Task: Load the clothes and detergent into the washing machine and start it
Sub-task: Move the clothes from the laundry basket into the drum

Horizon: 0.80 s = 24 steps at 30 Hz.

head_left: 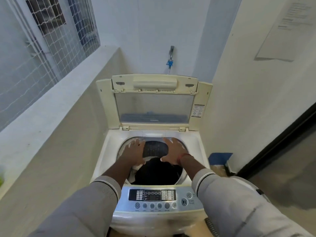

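Note:
A cream top-loading washing machine (109,147) stands in front of me with its lid (153,101) folded up against the back wall. Dark clothes (157,173) lie in the drum, with a bit of white cloth (135,170) at their left. My left hand (134,153) hovers over the drum's left side, fingers spread, holding nothing. My right hand (172,151) is over the drum's right side, also spread and empty. The control panel (153,197) with its start/pause button (184,201) lies near me, between my forearms. No detergent is in view.
A low wall (56,134) with a netted window above runs along the left. A tap (171,57) sticks out of the back wall above the lid. A white wall and a dark-framed door (282,151) close the right side. A blue object (220,158) sits on the floor by the machine.

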Tool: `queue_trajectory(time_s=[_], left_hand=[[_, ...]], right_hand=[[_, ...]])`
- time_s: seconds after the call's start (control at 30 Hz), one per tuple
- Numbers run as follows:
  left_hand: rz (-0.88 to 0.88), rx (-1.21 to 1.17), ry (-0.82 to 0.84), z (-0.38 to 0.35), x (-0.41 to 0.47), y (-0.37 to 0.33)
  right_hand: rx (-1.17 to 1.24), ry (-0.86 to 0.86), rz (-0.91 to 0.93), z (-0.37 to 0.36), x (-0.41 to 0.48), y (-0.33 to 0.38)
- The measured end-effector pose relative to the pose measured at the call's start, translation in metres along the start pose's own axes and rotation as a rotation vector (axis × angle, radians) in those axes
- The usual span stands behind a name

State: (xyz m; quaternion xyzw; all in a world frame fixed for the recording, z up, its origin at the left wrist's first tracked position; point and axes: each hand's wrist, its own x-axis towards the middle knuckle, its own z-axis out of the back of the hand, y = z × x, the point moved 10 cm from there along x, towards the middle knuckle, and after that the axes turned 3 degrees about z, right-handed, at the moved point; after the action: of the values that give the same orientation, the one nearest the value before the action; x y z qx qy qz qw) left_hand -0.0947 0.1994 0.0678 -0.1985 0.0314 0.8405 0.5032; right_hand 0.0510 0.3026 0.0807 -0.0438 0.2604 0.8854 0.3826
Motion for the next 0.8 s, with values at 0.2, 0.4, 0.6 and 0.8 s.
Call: queue_trajectory(time_s=[0.2, 0.4, 0.6, 0.8], left_hand=[[-0.062, 0.008, -0.023, -0.001, 0.003, -0.023], [-0.238, 0.022, -0.058, 0.007, 0.013, -0.125], [-0.468, 0.050, -0.051, -0.020, 0.012, -0.298], [-0.653, 0.087, 0.049, -0.083, 0.002, -0.483]], right_hand=[[0.012, -0.039, 0.005, 0.000, -0.005, -0.012], [-0.003, -0.161, -0.053, 0.042, -0.048, -0.086], [0.026, -0.226, -0.239, 0.090, -0.124, -0.233], [0.097, -0.255, -0.367, 0.108, -0.200, -0.392]])
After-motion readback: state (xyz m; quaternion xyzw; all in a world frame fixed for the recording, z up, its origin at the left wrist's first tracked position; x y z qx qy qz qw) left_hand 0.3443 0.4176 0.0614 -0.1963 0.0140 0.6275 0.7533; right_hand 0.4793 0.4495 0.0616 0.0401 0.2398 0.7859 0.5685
